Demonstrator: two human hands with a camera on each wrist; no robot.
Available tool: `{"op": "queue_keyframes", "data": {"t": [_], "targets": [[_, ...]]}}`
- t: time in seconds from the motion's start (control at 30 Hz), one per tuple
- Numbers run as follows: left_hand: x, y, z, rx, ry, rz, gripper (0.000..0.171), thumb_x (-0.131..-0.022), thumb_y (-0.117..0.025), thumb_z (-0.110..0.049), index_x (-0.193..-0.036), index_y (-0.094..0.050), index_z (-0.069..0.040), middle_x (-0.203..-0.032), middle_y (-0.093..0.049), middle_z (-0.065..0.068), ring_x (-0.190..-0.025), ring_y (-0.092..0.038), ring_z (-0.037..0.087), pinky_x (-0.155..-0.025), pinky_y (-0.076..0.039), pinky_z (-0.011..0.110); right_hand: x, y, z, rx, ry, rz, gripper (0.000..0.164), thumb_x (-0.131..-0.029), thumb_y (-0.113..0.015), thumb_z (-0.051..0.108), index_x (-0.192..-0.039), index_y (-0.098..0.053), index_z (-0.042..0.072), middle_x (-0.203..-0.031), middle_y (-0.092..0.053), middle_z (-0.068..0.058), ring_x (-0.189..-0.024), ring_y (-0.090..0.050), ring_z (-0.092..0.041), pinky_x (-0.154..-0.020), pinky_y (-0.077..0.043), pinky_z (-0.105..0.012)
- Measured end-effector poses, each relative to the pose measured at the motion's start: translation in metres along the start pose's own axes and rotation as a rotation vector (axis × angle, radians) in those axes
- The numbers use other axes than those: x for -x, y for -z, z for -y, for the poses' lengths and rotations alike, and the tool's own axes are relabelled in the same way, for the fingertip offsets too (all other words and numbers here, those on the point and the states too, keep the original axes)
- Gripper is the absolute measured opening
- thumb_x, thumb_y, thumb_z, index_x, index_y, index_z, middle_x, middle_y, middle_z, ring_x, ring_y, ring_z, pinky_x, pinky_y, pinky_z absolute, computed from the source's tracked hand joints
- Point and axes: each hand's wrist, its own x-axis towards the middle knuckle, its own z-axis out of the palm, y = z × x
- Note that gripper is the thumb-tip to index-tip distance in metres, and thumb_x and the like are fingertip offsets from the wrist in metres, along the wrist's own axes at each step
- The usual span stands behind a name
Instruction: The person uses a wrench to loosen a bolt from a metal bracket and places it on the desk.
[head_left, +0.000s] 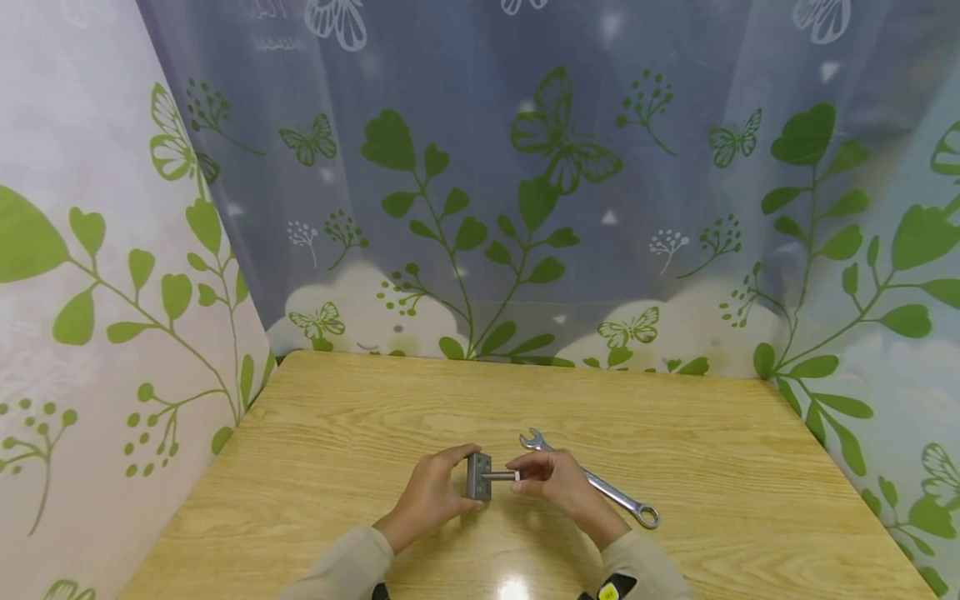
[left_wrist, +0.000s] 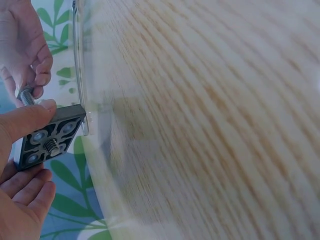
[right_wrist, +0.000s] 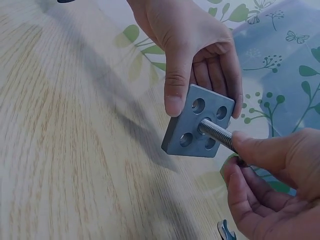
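Note:
My left hand (head_left: 431, 492) holds a square grey metal plate (right_wrist: 210, 100) by its edges, thumb on one side and fingers on the opposite one. Round holes sit near the plate's corners. A threaded bolt (right_wrist: 219, 133) stands in the middle hole, and in the left wrist view its tip (left_wrist: 51, 147) pokes out of the ribbed back face. My right hand (head_left: 562, 483) pinches the bolt's outer end between thumb and fingers, which partly cover the head. Both hands are over the wooden table, the plate held on edge.
A combination wrench (head_left: 611, 493) lies slantwise on the wooden table (head_left: 337, 433), just beyond and to the right of my right hand. Curtains (head_left: 465, 275) printed with leaves and butterflies hang along the table's back and sides.

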Motion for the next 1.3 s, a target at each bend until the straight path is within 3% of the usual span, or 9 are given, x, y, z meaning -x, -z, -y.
{"op": "queue_keyframes", "data": {"t": [0.1, 0.23, 0.37, 0.5, 0.73, 0.97, 1.1, 1.3], "targets": [[0.0005, 0.0001, -0.0006, -0.002, 0.000, -0.003, 0.072, -0.060, -0.091, -0.010, -0.124, -0.059, 0.000, -0.121, -0.065, 0.015, -0.112, -0.062, 0.031, -0.096, -0.051, 0.042, 0.0018, -0.0003, -0.0022, -0.021, -0.029, 0.051, 0.036, -0.088, -0.070, 0.017, -0.115, -0.064, -0.006, -0.093, -0.066, -0.010, -0.084, -0.062, -0.019, -0.074, -0.056, -0.029], [0.0008, 0.0000, -0.0016, 0.004, 0.004, -0.006, 0.072, -0.060, -0.091, -0.010, -0.124, -0.059, 0.000, -0.122, -0.065, 0.015, -0.113, -0.061, 0.031, -0.096, -0.051, 0.042, 0.0040, -0.0010, -0.0036, -0.072, -0.105, 0.094, 0.049, -0.098, -0.055, 0.036, -0.108, -0.062, -0.012, -0.087, -0.068, -0.012, -0.079, -0.067, -0.023, -0.074, -0.060, -0.037], [0.0004, -0.0009, -0.0020, 0.006, 0.000, -0.013, 0.072, -0.060, -0.091, -0.010, -0.124, -0.060, 0.000, -0.121, -0.065, 0.016, -0.112, -0.062, 0.031, -0.096, -0.052, 0.041, 0.0030, -0.0015, -0.0029, -0.084, -0.172, 0.081, 0.063, -0.101, -0.041, 0.047, -0.090, -0.065, -0.010, -0.073, -0.066, -0.005, -0.064, -0.064, -0.012, -0.061, -0.057, -0.028], [-0.0001, -0.0019, -0.0022, 0.007, -0.010, -0.015, 0.072, -0.059, -0.091, -0.009, -0.124, -0.059, 0.001, -0.120, -0.065, 0.016, -0.112, -0.062, 0.031, -0.096, -0.052, 0.040, 0.0021, -0.0016, -0.0013, -0.073, -0.199, 0.083, 0.064, -0.101, -0.038, 0.050, -0.083, -0.065, -0.006, -0.067, -0.062, -0.001, -0.057, -0.059, -0.008, -0.054, -0.051, -0.022], [-0.0008, -0.0019, -0.0032, 0.009, -0.011, -0.008, 0.072, -0.060, -0.091, -0.009, -0.124, -0.060, 0.000, -0.120, -0.065, 0.015, -0.112, -0.062, 0.030, -0.096, -0.052, 0.040, 0.0027, 0.0001, 0.0018, -0.047, -0.199, 0.074, 0.053, -0.098, -0.051, 0.044, -0.083, -0.065, -0.004, -0.066, -0.061, 0.000, -0.058, -0.058, -0.009, -0.055, -0.050, -0.023], [0.0003, -0.0012, -0.0035, 0.007, -0.015, 0.002, 0.071, -0.061, -0.090, -0.009, -0.124, -0.059, 0.001, -0.121, -0.065, 0.016, -0.112, -0.062, 0.030, -0.096, -0.052, 0.041, 0.0033, 0.0046, 0.0035, 0.000, -0.004, 0.028, 0.023, -0.085, -0.073, 0.012, -0.099, -0.066, -0.005, -0.085, -0.064, -0.007, -0.077, -0.058, -0.015, -0.068, -0.052, -0.025], [0.0003, -0.0008, -0.0036, 0.009, -0.016, 0.001, 0.070, -0.062, -0.090, -0.009, -0.124, -0.059, 0.001, -0.120, -0.065, 0.015, -0.111, -0.062, 0.030, -0.095, -0.052, 0.041, 0.0030, 0.0038, 0.0029, -0.018, 0.041, 0.004, 0.023, -0.080, -0.075, 0.001, -0.100, -0.066, -0.006, -0.089, -0.063, -0.011, -0.078, -0.056, -0.015, -0.066, -0.050, -0.021], [-0.0004, -0.0002, -0.0045, 0.008, -0.009, -0.001, 0.070, -0.062, -0.090, -0.009, -0.124, -0.059, 0.000, -0.120, -0.065, 0.015, -0.111, -0.062, 0.030, -0.095, -0.052, 0.041, 0.0031, 0.0035, 0.0021, -0.029, 0.050, 0.002, 0.025, -0.079, -0.076, 0.001, -0.101, -0.066, -0.007, -0.088, -0.063, -0.011, -0.077, -0.056, -0.015, -0.065, -0.050, -0.019]]}}
